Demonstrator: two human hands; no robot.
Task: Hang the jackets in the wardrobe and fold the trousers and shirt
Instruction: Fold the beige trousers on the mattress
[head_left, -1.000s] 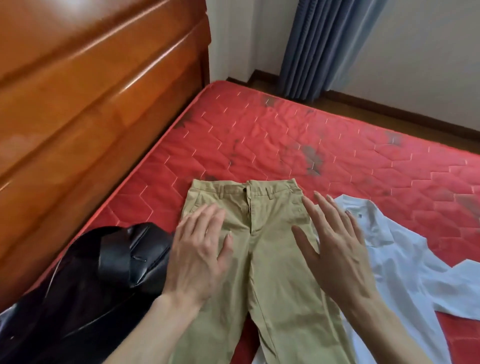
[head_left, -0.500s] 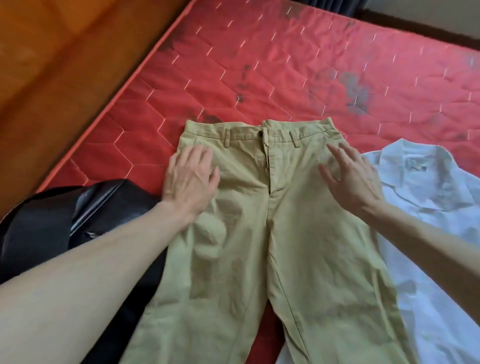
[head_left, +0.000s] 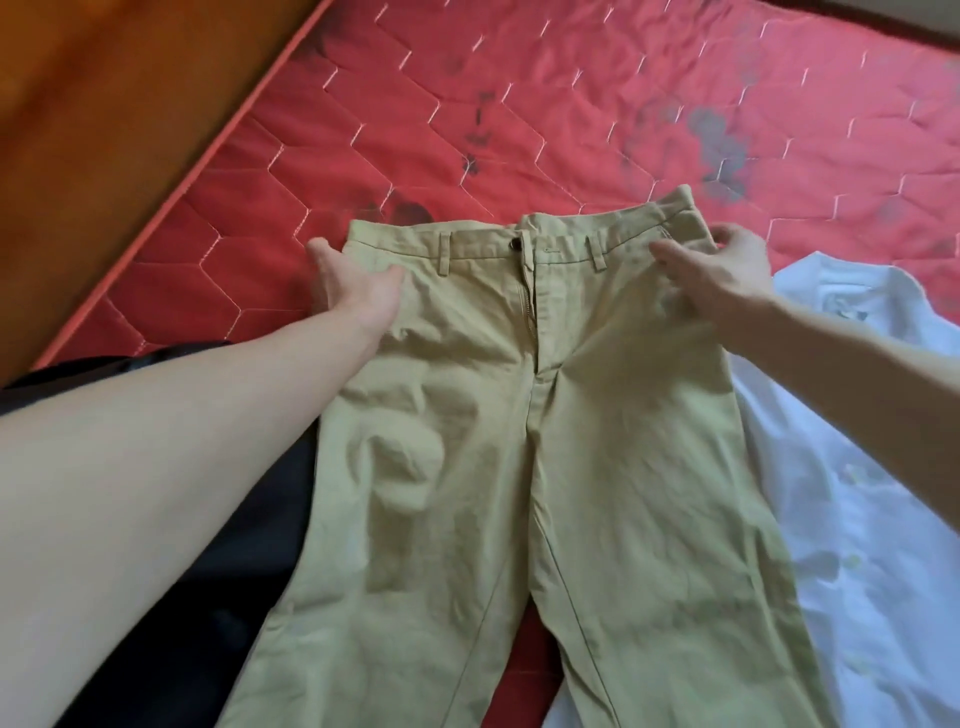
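Now the trouser fold is the step in hand, judging by where both hands sit. One pair of khaki trousers (head_left: 524, 441) lies face up on the red mattress (head_left: 467, 119), waistband away from the person, legs running toward the bottom edge of the view. The left hand (head_left: 353, 286) is at the left waistband corner, thumb lying on top of the cloth and fingers hidden at or under the edge, so its grip looks closed on the fabric, though the fingers cannot be seen. The right hand (head_left: 727, 275) pinches the right waistband corner, which is lifted and rumpled, fingers curled round it.

Next, I judge, one side must be carried across onto the other so the legs stack; that calls for keeping the waistband taut and matching the seams, since the left thigh carries a wrinkle.

By count: one pair of trousers, one white shirt (head_left: 852, 493) just beside and partly under them on the right, one black jacket (head_left: 208, 597) at the left under the forearm, two hands.
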